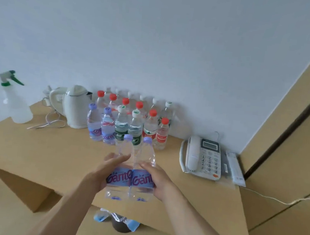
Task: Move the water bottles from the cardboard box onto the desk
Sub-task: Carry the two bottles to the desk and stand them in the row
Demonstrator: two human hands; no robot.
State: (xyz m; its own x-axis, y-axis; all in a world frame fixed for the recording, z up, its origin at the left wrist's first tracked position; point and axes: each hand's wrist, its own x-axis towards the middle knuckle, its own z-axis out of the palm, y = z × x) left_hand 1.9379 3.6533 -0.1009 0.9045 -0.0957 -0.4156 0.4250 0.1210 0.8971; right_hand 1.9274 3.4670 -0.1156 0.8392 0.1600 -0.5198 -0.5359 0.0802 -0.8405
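Two clear water bottles with purple caps and purple labels are held side by side above the wooden desk [41,155]. My left hand [104,171] grips the left bottle [119,178], and my right hand [158,182] grips the right bottle [142,181]. Behind them, against the wall, several bottles [131,120] stand in rows, with purple, white and red caps. The cardboard box is out of view.
A white kettle [75,107] with a loose cord and a spray bottle [14,100] stand at the back left of the desk. On the right lie a white telephone [201,158] and a remote. A lined bin [120,222] sits below the desk's front edge.
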